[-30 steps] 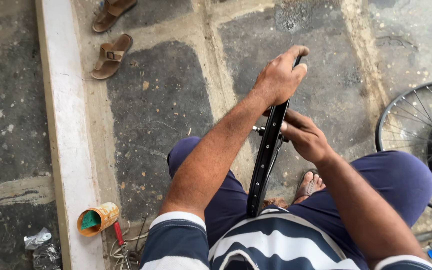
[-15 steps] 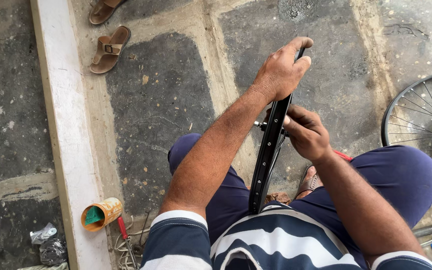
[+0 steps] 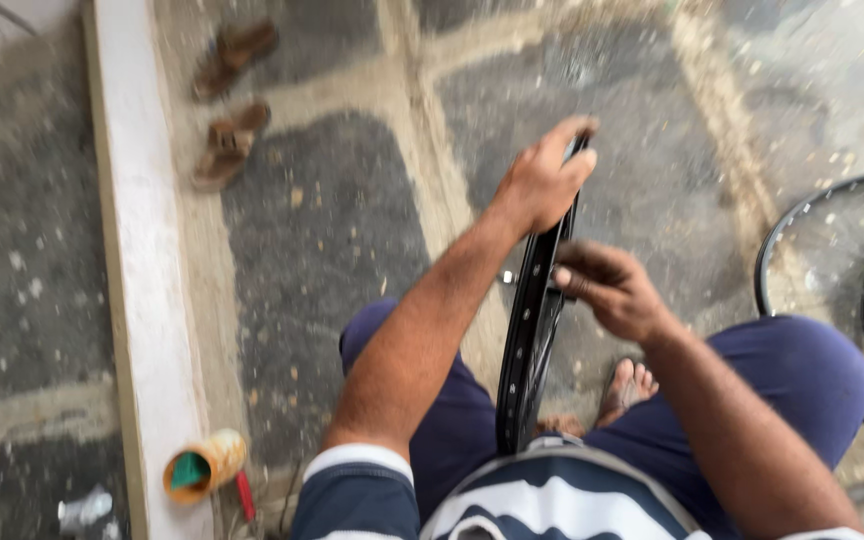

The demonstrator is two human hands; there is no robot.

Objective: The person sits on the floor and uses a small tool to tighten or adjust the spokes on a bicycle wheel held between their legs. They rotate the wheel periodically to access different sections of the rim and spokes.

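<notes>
A black bicycle wheel rim (image 3: 530,345) stands upright on edge between my knees, seen end-on. My left hand (image 3: 540,182) grips the rim's top. My right hand (image 3: 607,290) is at the rim's right side near the hub axle (image 3: 509,277), fingers curled; the frame is blurred and I cannot tell what they pinch. My blue trousers and striped shirt fill the bottom of the view, and my bare foot (image 3: 627,388) rests on the ground.
A white concrete kerb (image 3: 137,300) runs down the left. A tipped can (image 3: 202,466) and a red-handled tool (image 3: 244,496) lie by it. A pair of sandals (image 3: 232,150) lies at the far left. Spoked wheels (image 3: 852,270) stand at the right edge.
The view has shifted down and right slightly and blurred. Both hands stay on the rim; the right hand has moved a little at the hub.
</notes>
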